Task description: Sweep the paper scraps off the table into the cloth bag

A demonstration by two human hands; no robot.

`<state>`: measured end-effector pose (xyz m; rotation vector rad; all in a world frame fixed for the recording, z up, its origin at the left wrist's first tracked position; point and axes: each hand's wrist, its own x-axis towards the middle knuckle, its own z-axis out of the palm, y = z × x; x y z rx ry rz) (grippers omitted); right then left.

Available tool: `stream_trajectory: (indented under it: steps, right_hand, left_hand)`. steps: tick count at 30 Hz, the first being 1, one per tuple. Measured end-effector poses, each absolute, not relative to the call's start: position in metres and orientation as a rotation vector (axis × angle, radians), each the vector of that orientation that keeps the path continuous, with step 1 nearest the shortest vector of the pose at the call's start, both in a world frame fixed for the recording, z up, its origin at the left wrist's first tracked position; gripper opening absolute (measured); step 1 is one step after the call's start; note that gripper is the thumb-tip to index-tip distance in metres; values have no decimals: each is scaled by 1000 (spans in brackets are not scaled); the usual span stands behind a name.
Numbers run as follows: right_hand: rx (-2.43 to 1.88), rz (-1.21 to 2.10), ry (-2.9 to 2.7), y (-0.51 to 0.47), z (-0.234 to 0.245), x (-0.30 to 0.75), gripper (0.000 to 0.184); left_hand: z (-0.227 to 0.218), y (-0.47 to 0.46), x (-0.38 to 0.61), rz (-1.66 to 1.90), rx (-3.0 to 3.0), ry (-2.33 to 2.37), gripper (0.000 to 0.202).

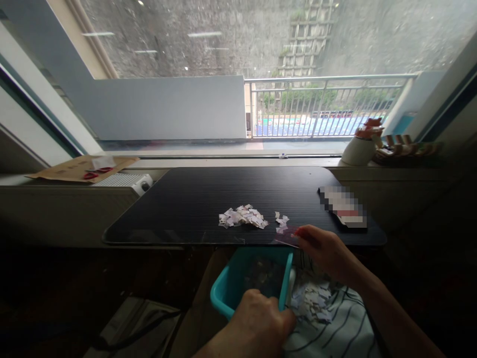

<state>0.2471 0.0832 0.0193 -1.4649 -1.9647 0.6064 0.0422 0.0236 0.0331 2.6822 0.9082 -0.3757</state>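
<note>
My left hand [257, 318] is closed at the near rim of a teal plastic bin [223, 293], fingers curled over the edge. Dim, unclear contents lie at the bin's bottom. My right hand [330, 253] pinches a thin, see-through pinkish plastic piece [285, 237] at the table's front edge. Just beyond that piece are a few loose paper scraps [282, 220]. Left of them, a larger heap of white paper scraps [244, 217] rests on the black table [194, 199]. More paper scraps [315, 301] lie over the striped cloth [339, 328] on my lap, between my arms.
A phone-sized item [345, 209], blurred out, lies at the table's right. On the sill stand a white pot [357, 149] and a wooden rack [406, 149]. Red-handled scissors [97, 172] lie on a brown envelope [67, 168] at left, near a white radiator [122, 182].
</note>
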Motion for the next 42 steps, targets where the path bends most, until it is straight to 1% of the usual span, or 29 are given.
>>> stream_trajectory:
  steps: [2,6,10,16,26,31,39,42]
  right_hand:
    - [-1467,591,-1966,85,21,248,21]
    - [-1368,700,-2072,86,24,250,20]
    - [-1374,639,-2006,94,21,254,20]
    - [-1331,718,-2085,104,20,253,20]
    - [-1356,681,-2011,106,25,256,21]
    - [-1430,529,-1995,108,28,259,20]
    - [-1464,524,-2062,98,38,268,19]
    - [-1482,467,-2026,101,39,268,21]
  left_hand:
    - [34,24,43,-389,2681,905,17]
    - [38,25,44,-434,2674,911,18]
    - [39,26,45,-440,2666,915,17]
    - [40,26,42,-437,2638,916,15]
    - [43,27,40,-412,2625,922,17]
    - [44,25,36,-440,2629,988,15]
    - [39,26,18,-446,2483,1066,23]
    - [44,26,14,-447,2422,1116,20]
